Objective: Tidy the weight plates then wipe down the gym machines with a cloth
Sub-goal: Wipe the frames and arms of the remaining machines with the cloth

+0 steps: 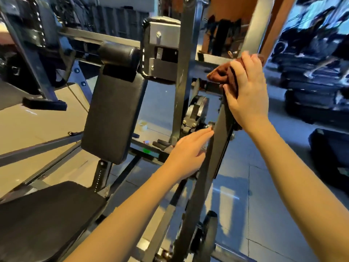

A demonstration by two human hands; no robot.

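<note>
Looks well into the wiping half of the job. Grips a brown cloth point(221, 72) with the right hand point(247, 95), far on the right, fingers curled over the bunched fabric and pressing it against the top end of a slanted black arm point(221, 140) of the machine. Steadies that same arm lower and nearer with the left hand point(188, 148), fingers straight and released, tips touching its left edge close to a bolt, holding nothing. Shows one weight plate point(197, 108) just left of the arm, hung on a peg behind the grey upright post point(184, 72), suggesting the plate tidying is finished at this station. Cannot vouch for plates elsewhere in the blurred room. Cannot tell from this single view what has been wiped already, with no streaks or damp marks readable. Leaves, as a judgement, the lower length of the slanted arm, the backrest pad point(113, 114) to the left, the seat point(47, 220) at near left, and the frame tubes between them. Leaves too, most likely, the other machines at far left and far right, too blurred to describe.
</note>
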